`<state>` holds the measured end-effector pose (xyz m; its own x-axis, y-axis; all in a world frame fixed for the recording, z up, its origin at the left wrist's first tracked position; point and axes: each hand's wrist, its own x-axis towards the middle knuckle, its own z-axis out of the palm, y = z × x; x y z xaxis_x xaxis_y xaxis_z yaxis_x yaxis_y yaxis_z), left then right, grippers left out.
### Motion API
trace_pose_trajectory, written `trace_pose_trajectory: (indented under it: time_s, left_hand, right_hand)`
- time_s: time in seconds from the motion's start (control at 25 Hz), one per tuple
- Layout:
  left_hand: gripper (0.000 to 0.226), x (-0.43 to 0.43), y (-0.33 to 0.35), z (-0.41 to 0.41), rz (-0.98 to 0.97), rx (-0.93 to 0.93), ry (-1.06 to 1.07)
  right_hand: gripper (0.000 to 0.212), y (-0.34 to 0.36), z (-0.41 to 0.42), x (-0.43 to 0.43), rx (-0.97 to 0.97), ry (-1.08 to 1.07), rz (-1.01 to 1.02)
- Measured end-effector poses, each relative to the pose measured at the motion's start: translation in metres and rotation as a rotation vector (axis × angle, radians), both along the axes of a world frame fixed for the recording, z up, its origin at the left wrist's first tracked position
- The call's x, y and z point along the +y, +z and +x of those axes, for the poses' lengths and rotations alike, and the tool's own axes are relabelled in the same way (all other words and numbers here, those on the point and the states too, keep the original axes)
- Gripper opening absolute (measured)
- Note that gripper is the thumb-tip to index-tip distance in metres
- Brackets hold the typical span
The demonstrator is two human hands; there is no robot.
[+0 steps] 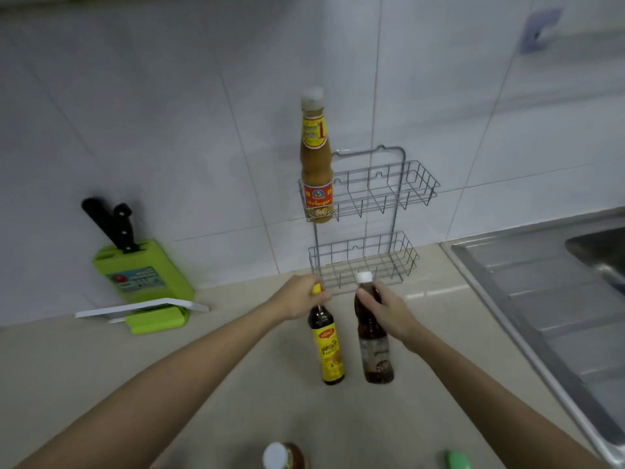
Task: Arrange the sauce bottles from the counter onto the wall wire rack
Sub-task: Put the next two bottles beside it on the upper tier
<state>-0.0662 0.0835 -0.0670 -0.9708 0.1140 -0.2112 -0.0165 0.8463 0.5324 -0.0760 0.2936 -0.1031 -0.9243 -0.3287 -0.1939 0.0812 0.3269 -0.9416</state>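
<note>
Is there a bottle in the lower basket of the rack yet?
No, the lower basket holds nothing; the only racked bottle stands in the upper one.

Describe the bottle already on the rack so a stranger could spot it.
Find the wire rack on the tiled wall. The tall bottle stands at the left end of its upper basket. Unlike the two dark bottles on the counter, its sauce is pale tan.

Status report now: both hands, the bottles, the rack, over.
Left hand grips yellow-capped dark bottle; right hand grips white-capped brown bottle. Wire rack: one orange bottle top tier. Path clear.
</note>
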Motion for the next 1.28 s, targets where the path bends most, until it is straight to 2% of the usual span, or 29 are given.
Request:
trace_pose_trajectory:
  time_s: [0.16, 0.36, 0.48, 0.64, 1.04, 1.2, 1.28]
  left_hand:
    - [0.028, -0.007, 0.117, -0.039, -0.083, 0.252, -0.006]
    - [0.024, 0.002, 0.232, -0.047, -0.069, 0.590, 0.015]
    - [0.022, 0.011, 0.255, -0.045, 0.059, 0.713, 0.088]
    - [0.022, 0.022, 0.255, -0.044, 0.049, 0.851, 0.163]
    - [0.018, 0.060, 0.219, -0.071, -0.153, 0.837, 0.111]
    - [0.016, 0.064, 0.210, -0.084, -0.229, 0.727, 0.113]
    - [0.015, 0.068, 0.206, -0.090, -0.207, 0.696, 0.135]
  right_hand:
    - [0.036, 0.083, -0.038, -0.001, 0.236, -0.164, -0.146]
    - [0.027, 0.197, -0.075, 0.002, 0.533, -0.322, -0.256]
    - [0.023, 0.223, -0.088, 0.006, 0.602, -0.450, -0.373]
    - [0.019, 0.231, -0.106, 0.002, 0.631, -0.541, -0.493]
    - [0.016, 0.196, -0.140, -0.023, 0.665, -0.427, -0.360]
    - [0.014, 0.177, -0.153, -0.024, 0.651, -0.255, -0.243]
    - [0.009, 0.174, -0.156, -0.020, 0.645, -0.165, -0.210]
